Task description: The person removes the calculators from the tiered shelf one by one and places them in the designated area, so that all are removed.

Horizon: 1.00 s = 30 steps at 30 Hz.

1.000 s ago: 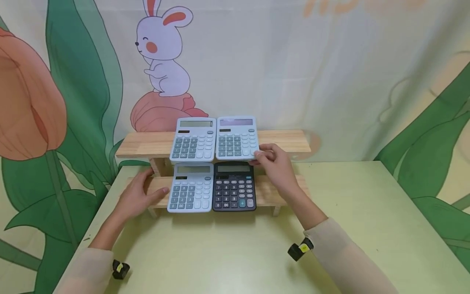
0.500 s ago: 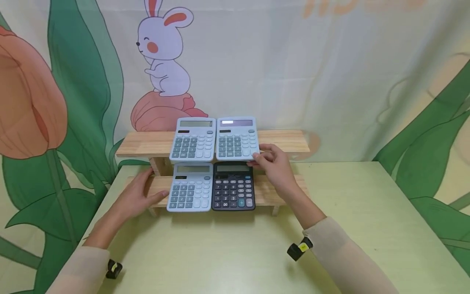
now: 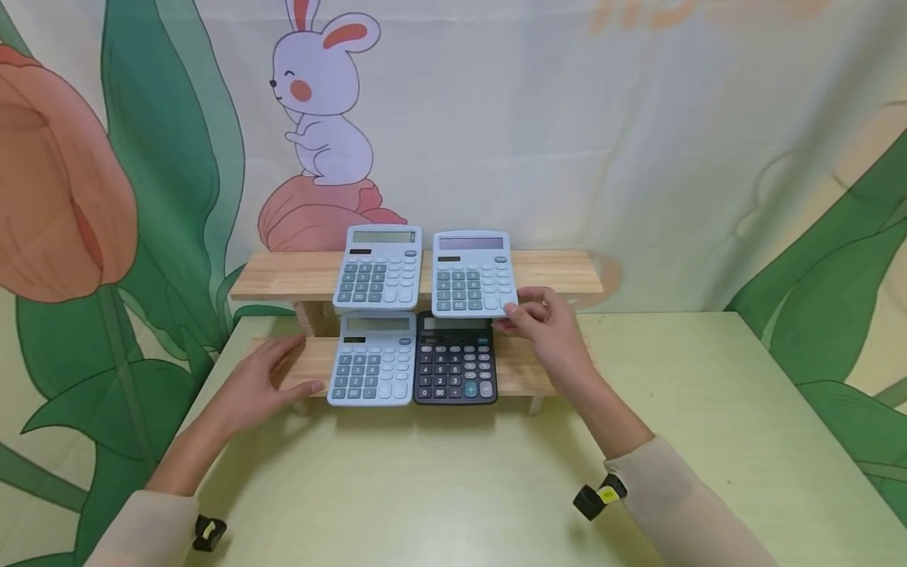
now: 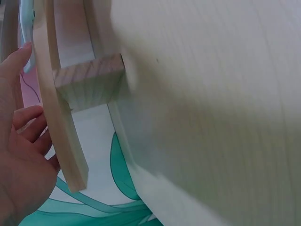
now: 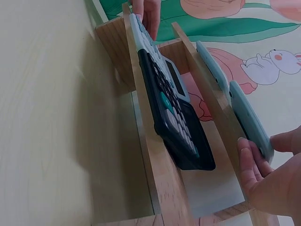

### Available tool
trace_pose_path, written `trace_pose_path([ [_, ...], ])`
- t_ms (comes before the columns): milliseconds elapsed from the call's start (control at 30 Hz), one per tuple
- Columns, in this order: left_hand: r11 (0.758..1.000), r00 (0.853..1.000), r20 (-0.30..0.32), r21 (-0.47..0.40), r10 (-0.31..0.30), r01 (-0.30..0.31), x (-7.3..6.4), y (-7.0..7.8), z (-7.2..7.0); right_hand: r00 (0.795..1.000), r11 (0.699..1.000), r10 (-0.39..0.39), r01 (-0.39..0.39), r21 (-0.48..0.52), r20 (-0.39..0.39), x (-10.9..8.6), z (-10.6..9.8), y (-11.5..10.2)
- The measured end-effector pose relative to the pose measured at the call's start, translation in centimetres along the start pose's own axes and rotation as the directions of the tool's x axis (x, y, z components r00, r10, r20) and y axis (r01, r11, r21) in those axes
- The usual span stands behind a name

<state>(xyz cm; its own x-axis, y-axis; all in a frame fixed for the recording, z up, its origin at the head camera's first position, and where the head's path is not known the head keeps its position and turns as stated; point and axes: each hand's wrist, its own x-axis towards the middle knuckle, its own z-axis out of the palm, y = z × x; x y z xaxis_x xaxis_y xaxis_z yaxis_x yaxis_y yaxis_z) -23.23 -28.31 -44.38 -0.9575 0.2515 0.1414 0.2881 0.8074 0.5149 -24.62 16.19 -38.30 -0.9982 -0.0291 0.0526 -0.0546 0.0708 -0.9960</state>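
My right hand [image 3: 556, 335] pinches a light blue calculator [image 3: 473, 276] by its lower right corner, thumb on the front face and fingers beneath. This calculator overlaps the wooden stand's upper board and stands a little apart from another light blue calculator [image 3: 378, 268] at its left. On the lower board lean a third light blue calculator [image 3: 372, 358] and a black calculator [image 3: 456, 370], side by side. My left hand [image 3: 262, 386] is at the left end of the lower board, thumb and fingers spread, thumb tip close to the lower light blue calculator. In the left wrist view its fingertips [image 4: 34, 113] are right at the board.
The two-tier wooden stand [image 3: 283, 273] stands at the back of a pale green table [image 3: 439, 480]. A curtain [image 3: 538, 118] printed with a rabbit and tulips hangs behind it. Both sleeves carry small black cameras near the cuffs.
My right hand has shifted the upper right calculator rightward and slightly down, so a gap now shows beside its neighbour. The left hand stays by the lower board.
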Motion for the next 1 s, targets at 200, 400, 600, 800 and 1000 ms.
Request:
trace_pose_path([
  [200,1.0,1.0,0.023,0.025,0.009,-0.01,0.1,0.3,0.0,0.999,0.995,0.01,-0.013,0.098,0.03,0.0,-0.3,0.0],
  [400,0.998,1.0,-0.004,0.063,0.028,-0.028,-0.5,-0.8,0.4,0.997,0.989,0.014,-0.026,0.147,0.081,0.4,0.1,0.2],
  [600,0.99,0.999,-0.01,0.138,0.036,-0.035,-0.7,-1.1,0.7,0.992,0.97,0.043,-0.071,0.231,0.122,0.6,0.1,0.4],
  [800,0.99,0.999,-0.018,0.133,0.04,-0.037,-0.4,-0.8,0.9,0.986,0.947,0.096,-0.133,0.293,0.137,0.8,0.0,0.4],
  [1000,0.994,0.999,-0.026,0.111,0.029,-0.026,-0.4,-0.6,0.9,0.984,0.921,0.117,-0.158,0.356,0.134,1.1,0.3,0.3],
])
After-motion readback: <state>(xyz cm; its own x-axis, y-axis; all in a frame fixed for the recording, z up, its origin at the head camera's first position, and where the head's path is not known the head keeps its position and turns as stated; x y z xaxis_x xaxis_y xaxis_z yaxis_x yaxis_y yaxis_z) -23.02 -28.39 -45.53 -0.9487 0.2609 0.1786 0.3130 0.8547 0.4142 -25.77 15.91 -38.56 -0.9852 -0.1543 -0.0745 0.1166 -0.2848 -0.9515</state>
